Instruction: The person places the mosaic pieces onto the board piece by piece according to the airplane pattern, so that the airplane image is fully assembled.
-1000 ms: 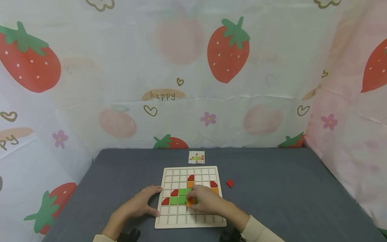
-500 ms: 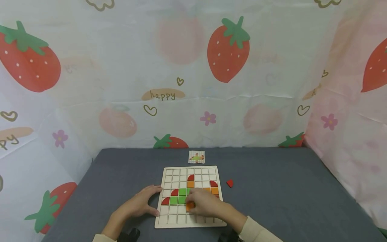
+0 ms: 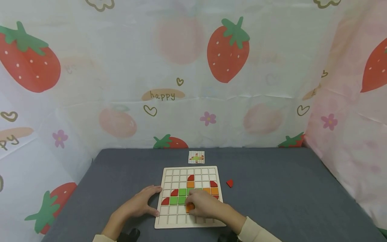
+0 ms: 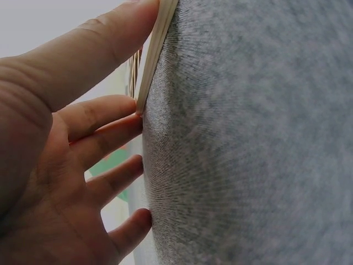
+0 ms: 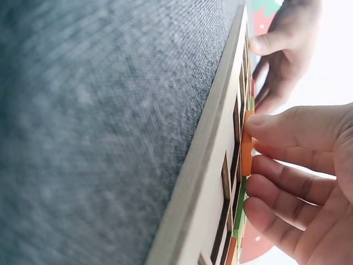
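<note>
A pale wooden grid board [image 3: 172, 220] lies on the table, with green square tiles [image 3: 182, 200], orange squares [image 3: 214, 191] and red quarter-round pieces [image 3: 165, 201] set in its cells. My right hand [image 3: 205, 203] reaches over the board's middle. Its thumb and fingers pinch an orange square tile [image 5: 247, 152] at a cell just below the green ones; part of the tile is hidden in the head view. Along the board's left edge, my left hand [image 3: 139, 203] touches with thumb and fingertips, the fingers spread and nearly straight.
A small pattern card [image 3: 196, 157] lies behind the board. One loose red piece [image 3: 230, 183] sits to the board's right. Dark grey cloth [image 3: 272, 188] covers the table, and a strawberry-print curtain [image 3: 136, 84] hangs behind.
My right hand has shifted slightly toward me with the orange tile, now lower at the cell below the green squares. More orange tiles at the right show. My left hand stays in place.
</note>
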Available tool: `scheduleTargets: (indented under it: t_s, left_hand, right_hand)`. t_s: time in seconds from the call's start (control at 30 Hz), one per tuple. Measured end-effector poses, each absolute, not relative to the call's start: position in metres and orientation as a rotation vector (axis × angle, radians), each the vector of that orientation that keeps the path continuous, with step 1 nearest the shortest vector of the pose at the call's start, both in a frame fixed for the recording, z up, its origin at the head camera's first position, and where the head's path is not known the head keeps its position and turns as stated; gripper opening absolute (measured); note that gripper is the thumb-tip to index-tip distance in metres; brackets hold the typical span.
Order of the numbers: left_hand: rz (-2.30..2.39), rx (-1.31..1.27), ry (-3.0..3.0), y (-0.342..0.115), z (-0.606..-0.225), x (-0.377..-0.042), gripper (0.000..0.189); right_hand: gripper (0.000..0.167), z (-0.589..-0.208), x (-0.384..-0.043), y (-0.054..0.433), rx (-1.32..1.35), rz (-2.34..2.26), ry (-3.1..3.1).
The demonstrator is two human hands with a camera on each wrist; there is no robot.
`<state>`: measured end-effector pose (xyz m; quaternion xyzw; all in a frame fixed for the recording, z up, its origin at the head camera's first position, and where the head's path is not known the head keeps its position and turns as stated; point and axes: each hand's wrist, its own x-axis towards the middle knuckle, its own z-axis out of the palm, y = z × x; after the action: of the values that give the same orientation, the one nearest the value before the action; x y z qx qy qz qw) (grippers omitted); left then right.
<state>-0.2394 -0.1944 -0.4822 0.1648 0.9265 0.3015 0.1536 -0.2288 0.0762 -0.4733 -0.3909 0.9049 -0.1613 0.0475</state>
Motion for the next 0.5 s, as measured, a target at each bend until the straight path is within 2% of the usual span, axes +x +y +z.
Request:
scheduleTargets:
  t_s: [0.5]
  left_hand:
    - [0.883, 0.495, 2.648, -0.1948, -0.4822, -0.2392, 0.090]
  right_hand:
    - [0.014, -0.4694, -0.2268, 0.0755, -1.184, -0.461, 2.767]
